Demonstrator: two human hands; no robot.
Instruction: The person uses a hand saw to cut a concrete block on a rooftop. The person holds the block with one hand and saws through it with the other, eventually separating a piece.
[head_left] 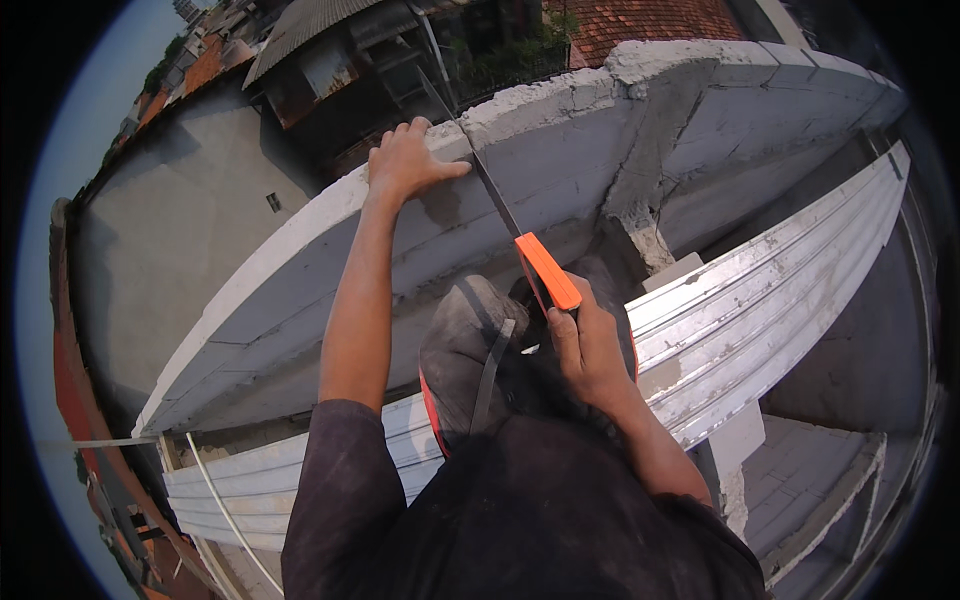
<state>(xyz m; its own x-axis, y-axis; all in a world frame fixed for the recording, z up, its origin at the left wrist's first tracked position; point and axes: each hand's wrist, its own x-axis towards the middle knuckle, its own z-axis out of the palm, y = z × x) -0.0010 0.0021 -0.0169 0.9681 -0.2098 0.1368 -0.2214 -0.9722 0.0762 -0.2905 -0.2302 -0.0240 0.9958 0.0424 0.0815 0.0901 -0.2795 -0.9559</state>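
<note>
The left hand (408, 165) lay over the pale block wall's (285, 265) top, thumb spread rightward, forearm stretched far. Just right, the saw (494, 195) crossed the wall, its long axis running near-right to far-left, tip far. Nearer right, the right hand (592, 350) wrapped its orange handle (548, 270), forearm slanting far-left.

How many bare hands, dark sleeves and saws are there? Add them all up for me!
Bare hands: 2, the left hand and the right hand
Dark sleeves: 2, the left sleeve and the right sleeve
Saws: 1, the orange-handled saw
Total: 5
</note>
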